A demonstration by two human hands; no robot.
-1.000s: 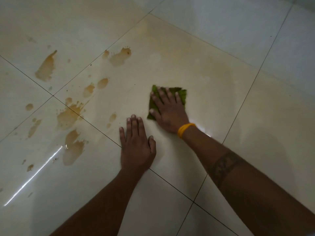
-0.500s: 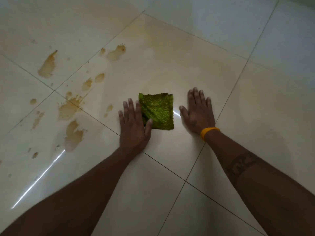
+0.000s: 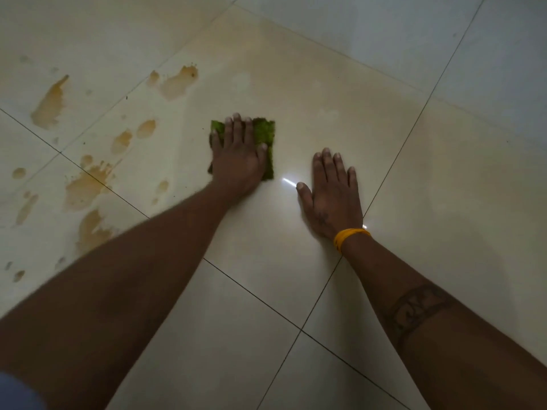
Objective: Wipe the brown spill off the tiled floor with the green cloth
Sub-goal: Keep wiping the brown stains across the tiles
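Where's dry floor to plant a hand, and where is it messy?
Dry tile lies beyond and right of the right hand, and near the camera between both forearms. Left of the square green cloth under the left hand, brown spill patches crowd the tiles.

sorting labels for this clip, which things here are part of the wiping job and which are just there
Part of the job:
- green cloth, flat under the left hand
- brown spill, patches left of the cloth
- tiled floor

Just there:
- right hand, flat on the floor, holding nothing
- yellow wristband
- forearm tattoo
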